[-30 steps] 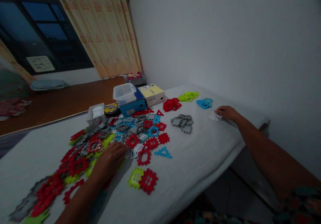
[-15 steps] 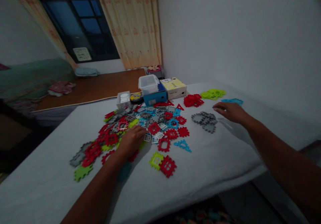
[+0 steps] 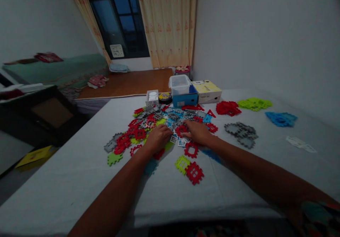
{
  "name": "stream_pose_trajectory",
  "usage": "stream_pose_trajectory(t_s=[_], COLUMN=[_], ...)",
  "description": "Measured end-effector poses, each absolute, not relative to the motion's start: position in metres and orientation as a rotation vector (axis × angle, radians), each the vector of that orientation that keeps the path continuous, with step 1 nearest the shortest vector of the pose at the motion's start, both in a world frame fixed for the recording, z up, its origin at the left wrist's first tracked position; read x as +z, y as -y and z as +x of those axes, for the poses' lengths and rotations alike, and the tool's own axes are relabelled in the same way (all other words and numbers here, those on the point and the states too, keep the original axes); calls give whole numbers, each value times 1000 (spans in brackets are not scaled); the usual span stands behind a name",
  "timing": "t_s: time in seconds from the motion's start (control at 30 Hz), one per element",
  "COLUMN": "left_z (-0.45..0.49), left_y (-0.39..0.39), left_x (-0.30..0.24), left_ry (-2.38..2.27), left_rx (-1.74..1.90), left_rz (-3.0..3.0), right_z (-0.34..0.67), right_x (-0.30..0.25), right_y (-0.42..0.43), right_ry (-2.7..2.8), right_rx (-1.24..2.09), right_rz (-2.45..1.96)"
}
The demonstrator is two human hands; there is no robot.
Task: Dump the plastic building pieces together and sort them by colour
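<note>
Mixed plastic building pieces, with notched edges, lie heaped in the middle of the white-covered table. My left hand (image 3: 159,137) rests low over the front of the heap, its fingers curled together beside a small white window piece (image 3: 174,139); what they hold, if anything, is hidden. My right hand (image 3: 198,133) reaches in from the right, thumb and fingers apart at the edge of a red square piece (image 3: 181,131). Closer to me lie a red frame piece (image 3: 196,144), a lime window piece (image 3: 182,164) and a red window piece (image 3: 194,173).
Sorted piles stand on the right: red pieces (image 3: 228,108), lime pieces (image 3: 255,104), blue pieces (image 3: 281,119), grey pieces (image 3: 242,133) and white pieces (image 3: 300,144). Behind the heap are a clear tub (image 3: 180,84), a blue box (image 3: 185,100), a yellow-and-white box (image 3: 207,91) and a round tin (image 3: 165,98).
My right hand has moved left from beside the grey pile into the heap. My left hand stays at the front of the heap. The camera view has turned left.
</note>
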State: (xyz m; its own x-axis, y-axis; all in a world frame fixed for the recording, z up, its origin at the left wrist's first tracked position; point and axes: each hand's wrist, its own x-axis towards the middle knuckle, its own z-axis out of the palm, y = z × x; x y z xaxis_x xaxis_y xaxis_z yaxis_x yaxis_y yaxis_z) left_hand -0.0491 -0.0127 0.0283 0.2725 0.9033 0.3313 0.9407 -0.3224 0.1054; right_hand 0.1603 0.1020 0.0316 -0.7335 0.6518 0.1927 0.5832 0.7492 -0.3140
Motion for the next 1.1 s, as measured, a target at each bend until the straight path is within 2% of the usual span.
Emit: stream_pose_trajectory(t_s=[0.13,0.23,0.37,0.5,0.63,0.83,1.0,1.1], left_z=[-51,-54,-56,-56,-56,-54,-53,-53], left_y=[12,10,9,8,8,9,11,12], left_x=[26,22,21,23,23,24,26,26], left_ry=[1756,1754,1739,1736,1733,1742,1745,1733], left_rx=[-491,-525,-565,-568,-578,-587,-579,-574], left_rz=[-2418,-2416,-2415,-2418,-2425,-2417,-2417,-2419], right_z=[161,172,216,277,316,294,243,231], right_x=[23,31,57,69,60,50,34,25], right_y=[-102,-121,-188,-266,-305,-299,-275,-270], right_ry=[2431,2312,2154,2102,2010,2144,2751,2841], right_rx=[722,817,553,185,108,-51,66,37], right_rz=[-795,-689,-867,-1349,-1743,-1607,-1255,-1217])
